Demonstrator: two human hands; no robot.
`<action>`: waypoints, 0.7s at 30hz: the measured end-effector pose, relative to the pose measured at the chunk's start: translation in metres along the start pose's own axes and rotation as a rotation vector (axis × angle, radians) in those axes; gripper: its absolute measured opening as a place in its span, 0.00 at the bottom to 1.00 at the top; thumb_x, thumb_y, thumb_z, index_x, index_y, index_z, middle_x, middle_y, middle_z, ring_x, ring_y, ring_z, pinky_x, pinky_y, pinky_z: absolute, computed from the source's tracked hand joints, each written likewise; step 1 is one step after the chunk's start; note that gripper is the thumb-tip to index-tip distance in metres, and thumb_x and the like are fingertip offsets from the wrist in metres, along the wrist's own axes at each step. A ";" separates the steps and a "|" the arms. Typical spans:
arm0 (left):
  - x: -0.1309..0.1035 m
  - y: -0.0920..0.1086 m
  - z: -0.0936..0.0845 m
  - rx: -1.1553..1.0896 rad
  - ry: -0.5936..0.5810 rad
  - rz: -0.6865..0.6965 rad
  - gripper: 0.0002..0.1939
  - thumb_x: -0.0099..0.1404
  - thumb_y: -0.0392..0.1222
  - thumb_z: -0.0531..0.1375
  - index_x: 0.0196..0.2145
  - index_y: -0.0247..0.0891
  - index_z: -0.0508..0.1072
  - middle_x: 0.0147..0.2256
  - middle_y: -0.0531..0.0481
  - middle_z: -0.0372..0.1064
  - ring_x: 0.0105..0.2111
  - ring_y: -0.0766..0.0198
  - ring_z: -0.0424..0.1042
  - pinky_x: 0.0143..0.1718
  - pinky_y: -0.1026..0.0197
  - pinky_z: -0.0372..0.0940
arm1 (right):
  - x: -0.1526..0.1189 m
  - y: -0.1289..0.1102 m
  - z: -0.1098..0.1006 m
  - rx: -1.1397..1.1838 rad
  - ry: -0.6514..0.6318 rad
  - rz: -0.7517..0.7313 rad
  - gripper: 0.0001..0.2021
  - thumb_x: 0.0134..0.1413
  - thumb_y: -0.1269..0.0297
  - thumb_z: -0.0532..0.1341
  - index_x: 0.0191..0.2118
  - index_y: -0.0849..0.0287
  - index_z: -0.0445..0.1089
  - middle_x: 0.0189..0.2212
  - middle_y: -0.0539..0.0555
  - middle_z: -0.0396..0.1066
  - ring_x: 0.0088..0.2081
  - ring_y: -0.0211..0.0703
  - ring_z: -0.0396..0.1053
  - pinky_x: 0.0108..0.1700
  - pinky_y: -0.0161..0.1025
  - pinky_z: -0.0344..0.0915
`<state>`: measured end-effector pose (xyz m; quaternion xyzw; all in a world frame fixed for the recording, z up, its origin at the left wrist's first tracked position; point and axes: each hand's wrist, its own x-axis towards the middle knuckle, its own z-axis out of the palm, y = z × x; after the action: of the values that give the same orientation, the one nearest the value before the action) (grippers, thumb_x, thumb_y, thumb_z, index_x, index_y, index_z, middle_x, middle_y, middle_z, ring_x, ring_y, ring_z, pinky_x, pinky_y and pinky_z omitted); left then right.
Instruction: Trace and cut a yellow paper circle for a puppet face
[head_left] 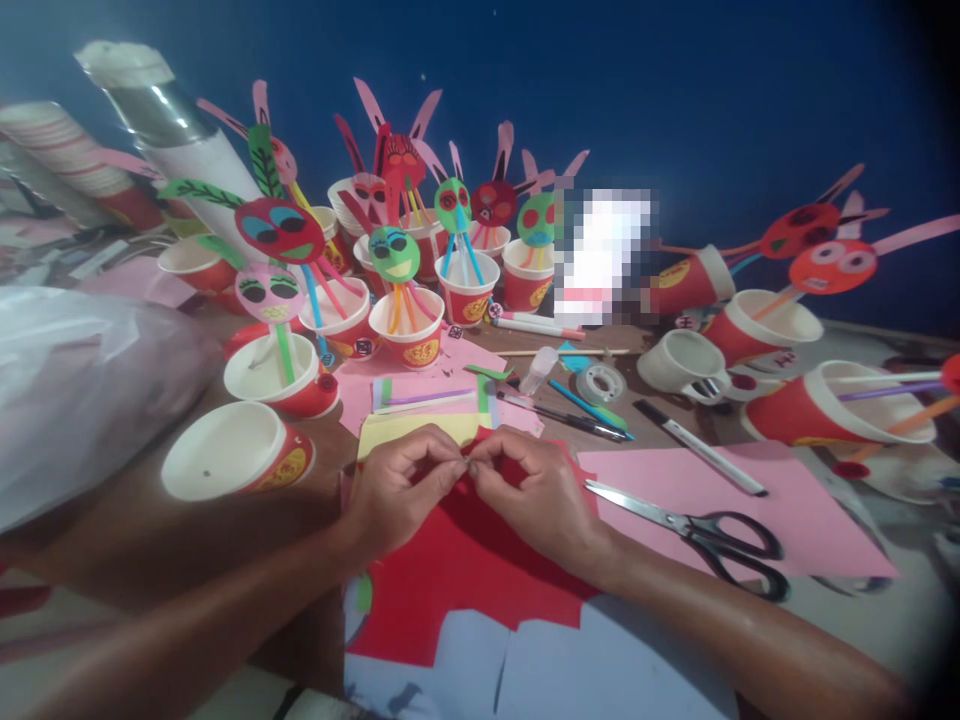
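Left hand (pixel 412 485), right hand (pixel 536 490) | pinching a tiny piece (pixel 467 464), axis unclear | scissors (pixel 679 522) point left, slightly away

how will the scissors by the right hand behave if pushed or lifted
The scissors should feel stiff and fairly heavy for their size, given the shiny, metal-looking blades. Lying flat, they'd probably slide rather than roll. A push might drag or crease the thin pink paper beneath them.

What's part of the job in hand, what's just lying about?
Likely in the job: red paper, below left hand and right hand; scissors. Anything pinched is too small to identify.

Likely lying about: flask; plastic bag; mug.
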<state>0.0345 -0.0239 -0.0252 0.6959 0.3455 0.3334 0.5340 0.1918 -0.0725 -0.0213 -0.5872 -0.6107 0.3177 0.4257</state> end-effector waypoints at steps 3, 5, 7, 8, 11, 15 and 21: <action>-0.001 -0.001 0.002 0.033 0.016 -0.001 0.06 0.60 0.33 0.57 0.25 0.35 0.67 0.27 0.51 0.66 0.29 0.67 0.67 0.32 0.65 0.62 | 0.000 -0.001 0.000 -0.059 0.008 -0.033 0.05 0.46 0.74 0.57 0.24 0.58 0.65 0.21 0.45 0.66 0.26 0.34 0.63 0.32 0.32 0.59; -0.002 0.000 0.002 0.058 0.023 -0.005 0.06 0.60 0.33 0.57 0.25 0.35 0.67 0.27 0.51 0.66 0.29 0.66 0.67 0.32 0.65 0.62 | 0.000 -0.001 0.001 -0.079 0.015 -0.045 0.05 0.45 0.74 0.57 0.24 0.58 0.65 0.21 0.45 0.66 0.26 0.35 0.63 0.32 0.33 0.58; -0.003 0.001 0.002 0.061 0.032 -0.021 0.06 0.59 0.34 0.57 0.24 0.35 0.68 0.27 0.51 0.67 0.29 0.67 0.67 0.32 0.65 0.62 | 0.001 -0.001 0.000 -0.053 0.013 -0.028 0.05 0.45 0.74 0.57 0.24 0.58 0.65 0.21 0.45 0.66 0.25 0.34 0.62 0.31 0.32 0.58; -0.003 0.001 0.001 0.050 0.039 -0.041 0.06 0.59 0.34 0.58 0.24 0.35 0.68 0.26 0.51 0.67 0.28 0.67 0.67 0.32 0.66 0.62 | 0.001 -0.001 0.000 -0.021 0.013 -0.003 0.05 0.45 0.74 0.57 0.24 0.58 0.65 0.21 0.45 0.65 0.25 0.34 0.62 0.30 0.32 0.58; -0.001 0.002 -0.001 -0.015 0.063 -0.142 0.04 0.58 0.35 0.58 0.26 0.35 0.69 0.25 0.54 0.67 0.25 0.70 0.66 0.28 0.68 0.61 | 0.002 -0.001 -0.002 0.119 -0.001 0.124 0.05 0.47 0.72 0.57 0.23 0.58 0.64 0.20 0.45 0.64 0.24 0.33 0.61 0.28 0.30 0.58; 0.001 0.002 -0.003 -0.080 0.033 -0.218 0.06 0.61 0.37 0.55 0.32 0.36 0.72 0.25 0.55 0.66 0.23 0.72 0.63 0.25 0.70 0.60 | 0.003 -0.001 -0.005 0.319 -0.082 0.272 0.06 0.50 0.66 0.57 0.25 0.58 0.66 0.21 0.45 0.63 0.24 0.33 0.60 0.27 0.30 0.58; -0.001 0.003 -0.002 -0.149 -0.023 -0.255 0.04 0.58 0.37 0.59 0.32 0.35 0.71 0.28 0.53 0.67 0.27 0.71 0.65 0.29 0.69 0.61 | 0.002 -0.001 -0.003 0.327 -0.108 0.281 0.06 0.50 0.65 0.57 0.25 0.58 0.66 0.21 0.45 0.62 0.24 0.33 0.59 0.27 0.30 0.58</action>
<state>0.0327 -0.0242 -0.0218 0.6085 0.3994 0.2797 0.6261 0.1944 -0.0713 -0.0190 -0.5721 -0.4851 0.4995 0.4334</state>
